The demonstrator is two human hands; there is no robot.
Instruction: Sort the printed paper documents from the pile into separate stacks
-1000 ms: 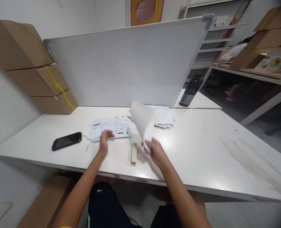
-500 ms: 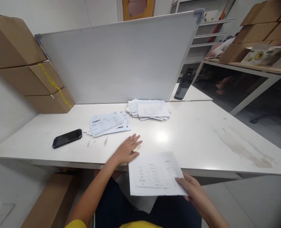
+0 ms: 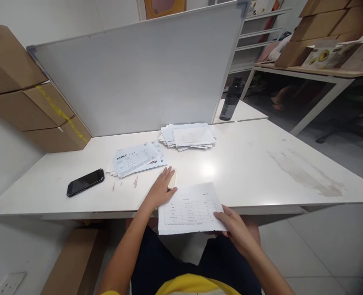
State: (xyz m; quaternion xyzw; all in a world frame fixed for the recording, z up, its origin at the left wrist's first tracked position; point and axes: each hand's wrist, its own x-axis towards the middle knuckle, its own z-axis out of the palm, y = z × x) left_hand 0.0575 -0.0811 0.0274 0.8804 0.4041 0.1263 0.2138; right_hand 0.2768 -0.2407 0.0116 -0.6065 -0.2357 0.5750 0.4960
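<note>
My left hand (image 3: pixel 162 188) rests on the table beside a small cream-coloured block (image 3: pixel 172 179). Its fingers lie along the block and the thumb is at the near end; the palm hides part of it. My right hand (image 3: pixel 235 224) pinches the right edge of a printed paper sheet (image 3: pixel 187 211), thumb on top and fingers underneath. The sheet carries a table of text and overhangs the front edge of the table. Beyond my left hand lies a spread pile of printed slips (image 3: pixel 135 159), with a second stack of papers (image 3: pixel 192 136) farther back.
A black phone (image 3: pixel 85 182) lies at the left of the white table (image 3: pixel 255 164). Behind the table stands a whiteboard (image 3: pixel 138 73), with cardboard boxes (image 3: pixel 54 108) stacked at its left. A dark bottle (image 3: pixel 231 100) stands at the back right.
My left hand has closed from spread fingers onto the cream block, which shows more now. My right hand has brought the sheet slightly up and left in view. The camera view has shifted.
</note>
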